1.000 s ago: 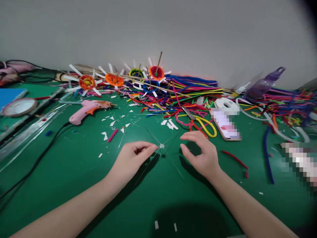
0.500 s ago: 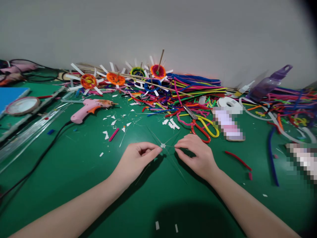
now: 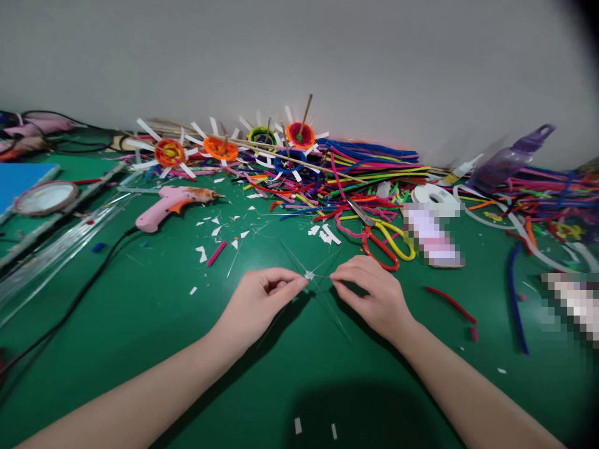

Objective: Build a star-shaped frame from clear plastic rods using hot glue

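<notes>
Between my hands is a small star of thin clear strands [image 3: 335,315], which spread out from a whitish centre [image 3: 309,275]. My left hand [image 3: 264,298] pinches it right beside the centre, thumb against forefinger. On the other side, my right hand [image 3: 369,290] has thumb and forefinger closed on the end of one strand, a short way from the centre. The exact material of the strands is too fine to make out. Red-and-yellow-handled scissors [image 3: 381,234] lie just beyond my right hand, and white paper scraps [image 3: 324,233] are scattered ahead.
A pink glue gun [image 3: 171,206] with a black cord lies left. Along the wall are colourful pipe cleaners [image 3: 374,162] and several round ornaments with white strips [image 3: 219,148]. A white tape roll [image 3: 435,199], a purple bottle [image 3: 508,159] and a pixelated object [image 3: 433,234] are at right.
Both hands keep their pinch on the strand star with almost no movement. The whole view has shifted very slightly.
</notes>
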